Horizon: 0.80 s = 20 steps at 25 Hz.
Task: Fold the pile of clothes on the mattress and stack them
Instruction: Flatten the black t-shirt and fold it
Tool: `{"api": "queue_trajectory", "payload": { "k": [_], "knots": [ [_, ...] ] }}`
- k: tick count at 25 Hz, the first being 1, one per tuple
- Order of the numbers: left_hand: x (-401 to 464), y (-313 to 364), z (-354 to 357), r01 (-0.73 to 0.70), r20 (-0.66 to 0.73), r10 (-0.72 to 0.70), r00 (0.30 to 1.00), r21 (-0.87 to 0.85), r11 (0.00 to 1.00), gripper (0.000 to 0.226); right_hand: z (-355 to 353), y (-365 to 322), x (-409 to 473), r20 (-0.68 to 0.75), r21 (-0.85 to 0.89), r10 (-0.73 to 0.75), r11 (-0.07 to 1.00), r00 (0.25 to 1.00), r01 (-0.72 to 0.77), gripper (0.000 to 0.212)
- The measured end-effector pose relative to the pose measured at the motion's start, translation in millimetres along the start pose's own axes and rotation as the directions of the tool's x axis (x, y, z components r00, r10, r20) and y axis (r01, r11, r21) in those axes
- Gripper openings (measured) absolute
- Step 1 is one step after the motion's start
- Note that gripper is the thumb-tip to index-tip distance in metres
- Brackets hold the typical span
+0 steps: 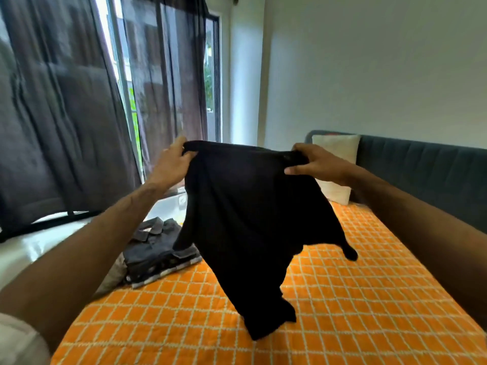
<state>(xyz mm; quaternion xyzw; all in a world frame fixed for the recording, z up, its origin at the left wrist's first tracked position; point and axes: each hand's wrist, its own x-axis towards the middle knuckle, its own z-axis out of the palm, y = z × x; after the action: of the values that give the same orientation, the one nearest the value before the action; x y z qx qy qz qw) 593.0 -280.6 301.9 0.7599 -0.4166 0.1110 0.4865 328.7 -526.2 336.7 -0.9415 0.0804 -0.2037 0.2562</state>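
While both arms reach out over the mattress [329,312], a black garment [250,219] hangs in the air between the hands, clear of the orange checked cover except perhaps at its lowest tip, which I cannot tell.

Left hand [171,164]: grip pinching the garment's top edge at its left corner, thumb in front, fingers behind the cloth.
Right hand [313,162]: grip curled over the top edge at the right corner, thumb under, fingers bunching the fabric.

Garment: held by its top edge, spread about flat across the top, lower part twisted and dangling; one loose flap sticks out at the right. Not yet folded. Kind of garment unclear.

Stack [158,254]: dark grey folded pieces lie on the left edge of the mattress, beside the window side, one on another; top piece shows a collar. Something pale sits under or beside it, too blurred to name.

Progress, as judged: several pieces look folded and stacked; the black one is in hand at the shake-out stage. No unfolded pile shows on the visible part of the mattress, so this may be among the last, though the near corner is out of view.

Elsewhere: white pillow [337,164] against a dark headboard [421,167]; dark curtains [66,114] at the window.
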Motion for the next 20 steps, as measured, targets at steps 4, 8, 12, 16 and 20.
{"api": "queue_trajectory", "payload": {
  "k": [4,8,12,16,20],
  "knots": [
    [8.8,30.3,-15.2,0.049,-0.061,-0.076,0.995,-0.351,0.935,0.019,-21.8,-4.4,2.1,-0.22,0.306,0.118,0.951,0.968,-0.046,0.015],
    [3.5,55.9,-21.4,-0.227,-0.054,0.229,0.972,0.036,0.973,0.023,-29.5,2.0,14.3,-0.418,0.167,0.352,0.936,0.838,-0.31,0.025],
    [6.7,50.0,-42.6,-0.418,0.145,0.393,0.908,0.371,0.829,0.023,-15.4,-10.2,6.3,-0.55,0.023,0.303,0.937,0.778,-0.349,0.026],
    [-2.1,15.2,-87.6,-0.159,-0.079,0.282,0.956,0.667,0.728,0.014,-1.4,-74.0,-13.9,-0.34,0.026,0.05,0.999,0.939,-0.043,0.029],
    [-3.0,12.4,-130.1,0.148,-0.379,0.171,0.909,0.679,0.719,0.025,15.8,-128.8,-18.3,-0.017,0.376,0.014,0.927,1.0,-0.007,0.028]
  ]
}}
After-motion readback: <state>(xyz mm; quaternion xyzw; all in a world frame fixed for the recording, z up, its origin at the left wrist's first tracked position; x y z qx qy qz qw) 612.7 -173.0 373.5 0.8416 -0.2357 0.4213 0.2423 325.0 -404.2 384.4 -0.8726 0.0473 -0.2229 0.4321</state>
